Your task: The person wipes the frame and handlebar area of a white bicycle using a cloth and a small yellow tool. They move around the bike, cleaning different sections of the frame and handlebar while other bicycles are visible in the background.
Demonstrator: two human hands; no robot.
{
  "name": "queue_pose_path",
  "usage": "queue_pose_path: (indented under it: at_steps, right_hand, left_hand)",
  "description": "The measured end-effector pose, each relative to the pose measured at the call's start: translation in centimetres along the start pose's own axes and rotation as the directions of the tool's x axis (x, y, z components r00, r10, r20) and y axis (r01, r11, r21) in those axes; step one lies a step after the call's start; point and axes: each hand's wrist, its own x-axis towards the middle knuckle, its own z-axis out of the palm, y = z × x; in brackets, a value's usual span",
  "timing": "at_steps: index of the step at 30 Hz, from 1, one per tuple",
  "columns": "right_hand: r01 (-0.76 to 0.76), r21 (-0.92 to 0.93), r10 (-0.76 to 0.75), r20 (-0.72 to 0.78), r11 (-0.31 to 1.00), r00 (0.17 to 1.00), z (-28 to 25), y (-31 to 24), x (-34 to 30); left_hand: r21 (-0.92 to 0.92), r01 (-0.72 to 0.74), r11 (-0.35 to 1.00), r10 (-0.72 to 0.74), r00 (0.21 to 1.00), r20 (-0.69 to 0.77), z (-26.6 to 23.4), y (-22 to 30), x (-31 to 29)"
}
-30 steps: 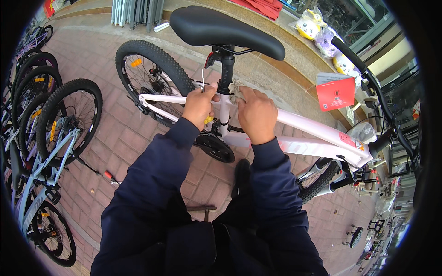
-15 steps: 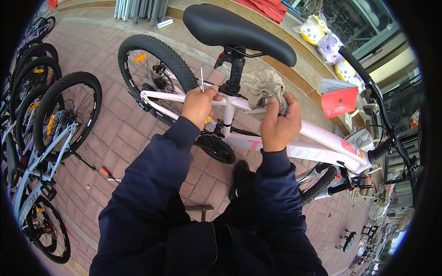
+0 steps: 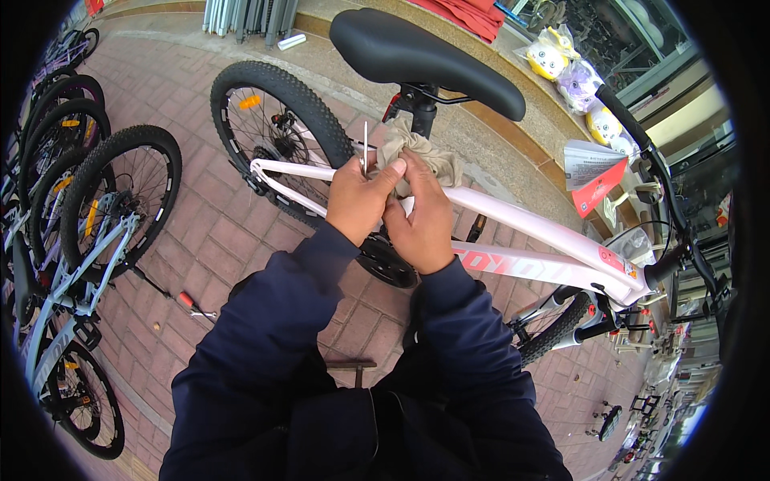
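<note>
My left hand is closed around a thin metal tool, whose narrow shaft points up past the thumb; its handle is hidden, so I cannot tell its kind. My right hand grips a crumpled beige rag just below the saddle. The two hands meet at the thumbs over the seat-tube joint of a pale pink bicycle frame and hide most of that joint. Behind the rag rises the black seat post.
Other bicycles stand in a row at the left. A red-handled tool lies on the brick paving. A red and grey leaflet hangs by the handlebar. Bagged plush toys sit along the step.
My right hand has moved left with the rag, from over the top tube to the seat post, and now touches my left hand. The left hand has shifted slightly right, still holding the thin tool.
</note>
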Motion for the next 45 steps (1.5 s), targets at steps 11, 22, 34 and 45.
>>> queue_pose_path:
  at_steps: [11, 22, 34, 45]
  right_hand:
    - [-0.005, -0.292, -0.018, -0.078, 0.956, 0.997, -0.5, 0.6, -0.1]
    - [-0.066, -0.096, 0.059, -0.074, 0.993, 0.996, -1.2, 1.0, 0.0]
    - [-0.181, 0.182, 0.22, -0.225, 0.966, 0.949, -1.3, 1.0, -0.5]
    - [-0.154, 0.16, 0.185, -0.203, 0.975, 0.961, -2.8, 1.4, -1.0]
  left_hand:
    - [0.003, 0.088, 0.996, -0.088, 0.996, -0.006, -0.6, -1.5, 4.0]
    - [-0.046, 0.275, 0.96, -0.266, 0.953, 0.143, -1.0, -0.7, 6.1]
    - [0.047, 0.15, 0.988, -0.137, 0.968, -0.209, 1.4, -0.8, 5.7]
    - [0.049, 0.235, 0.971, -0.234, 0.972, -0.04, 1.5, -0.4, 6.6]
